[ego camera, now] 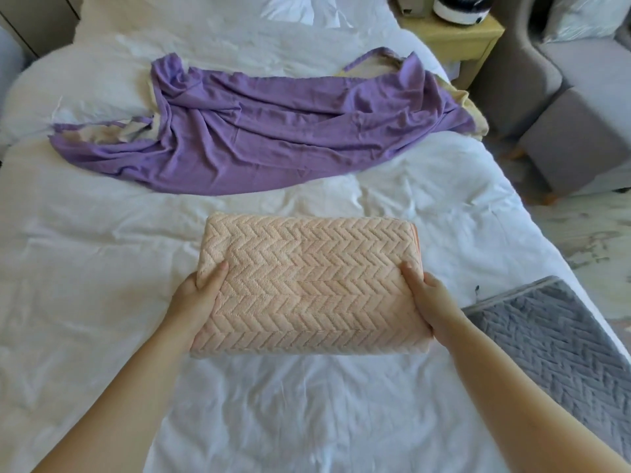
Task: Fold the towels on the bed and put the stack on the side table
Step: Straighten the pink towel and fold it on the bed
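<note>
1. A peach towel (307, 285), folded into a thick rectangle with a raised zigzag weave, sits in the middle of a white bed (102, 268), directly in front of the person.
2. The left hand (196, 295) grips the peach towel's left edge, thumb on top and fingers tucked out of sight beneath. The right hand (430, 302) grips the right edge in the same way. Whether the bundle is lifted or resting on the sheet cannot be told.
3. The peach towel looks plush, soft and light. It is likely to sag in the middle and its layers may slide apart, so holding both short edges with fingers under the bottom layer seems the safest grip.
4. Just to the right of the peach towel, at the bed's edge, lies a grey towel (553, 339) with the same weave, laid flat.
5. Beyond the peach towel, further up the bed, a purple cloth (273, 131) lies crumpled and unfolded.
6. Far beyond the peach towel and to its right stands a yellow side table (461, 39) with a round white and black device (461, 8) on it.
7. Further right of the peach towel, off the bed, are a grey armchair (563, 63) and a grey footstool (580, 138).
</note>
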Tool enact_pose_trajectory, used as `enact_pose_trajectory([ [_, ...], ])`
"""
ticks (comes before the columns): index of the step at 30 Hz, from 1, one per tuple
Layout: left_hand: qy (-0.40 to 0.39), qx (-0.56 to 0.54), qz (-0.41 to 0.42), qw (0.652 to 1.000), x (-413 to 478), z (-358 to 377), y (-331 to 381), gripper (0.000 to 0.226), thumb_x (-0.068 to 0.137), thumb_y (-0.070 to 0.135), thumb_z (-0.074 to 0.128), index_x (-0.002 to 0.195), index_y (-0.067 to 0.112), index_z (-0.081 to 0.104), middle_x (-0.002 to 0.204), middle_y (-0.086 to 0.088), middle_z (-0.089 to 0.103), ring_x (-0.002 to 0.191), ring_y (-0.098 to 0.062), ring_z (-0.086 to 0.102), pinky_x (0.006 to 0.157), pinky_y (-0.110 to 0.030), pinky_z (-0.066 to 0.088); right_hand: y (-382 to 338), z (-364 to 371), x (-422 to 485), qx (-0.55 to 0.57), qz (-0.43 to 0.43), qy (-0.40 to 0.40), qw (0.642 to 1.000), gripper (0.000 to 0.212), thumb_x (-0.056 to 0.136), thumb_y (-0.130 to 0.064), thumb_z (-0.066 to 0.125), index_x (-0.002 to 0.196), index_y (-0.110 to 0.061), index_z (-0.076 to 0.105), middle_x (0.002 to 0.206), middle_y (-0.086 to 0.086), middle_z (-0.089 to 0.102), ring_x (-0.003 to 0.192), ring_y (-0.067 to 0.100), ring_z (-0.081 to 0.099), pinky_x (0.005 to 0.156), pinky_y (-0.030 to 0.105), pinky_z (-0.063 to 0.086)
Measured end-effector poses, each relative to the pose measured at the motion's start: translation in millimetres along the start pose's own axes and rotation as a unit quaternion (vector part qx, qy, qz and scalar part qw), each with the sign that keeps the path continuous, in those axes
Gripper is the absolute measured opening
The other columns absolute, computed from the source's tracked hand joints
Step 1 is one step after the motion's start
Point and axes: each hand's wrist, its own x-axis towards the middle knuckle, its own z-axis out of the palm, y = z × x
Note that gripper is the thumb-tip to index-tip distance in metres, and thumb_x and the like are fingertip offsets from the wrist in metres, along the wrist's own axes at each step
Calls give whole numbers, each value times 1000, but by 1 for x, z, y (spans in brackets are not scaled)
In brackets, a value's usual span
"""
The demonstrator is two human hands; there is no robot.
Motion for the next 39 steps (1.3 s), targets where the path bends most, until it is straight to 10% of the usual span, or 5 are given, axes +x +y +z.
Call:
enact_pose_trajectory([
  [6,-66,-9,30,997,-55,17,25,48,82,65,56,108,25,64,100,3,70,96,-18,65,89,-36,50,24,-57,-76,45,-5,57,997,58,85,-67,46,111,-18,62,96,-1,68,85,14,65,68,27,50],
  [20,-272,-51,27,961,-164,182,69,46,79,56,68,107,21,68,100,0,75,92,-20,72,88,-42,54,140,-235,-164,92,46,183,978,58,82,-71,46,103,-21,67,92,-3,68,85,15,63,66,28,47],
  [28,-174,-124,-3,977,-222,271,81,40,84,48,65,114,21,63,101,10,64,96,-3,60,78,-21,47,181,-341,-137,342,67,11,937,52,73,-45,71,114,-14,66,106,12,72,91,28,71,66,38,57],
  [32,-123,-187,-55,973,-240,297,71,44,82,49,68,113,18,64,113,-3,67,105,-19,64,92,-37,51,189,-374,-102,337,25,-56,939,48,77,-43,67,115,-15,69,117,14,68,105,30,66,77,42,57],
  [39,-107,-187,-142,966,-270,325,19,57,80,48,69,124,12,59,114,-13,68,101,-31,67,95,-47,51,230,-364,-71,219,87,78,969,45,80,-54,66,111,-21,67,111,2,66,104,24,63,94,45,50],
])
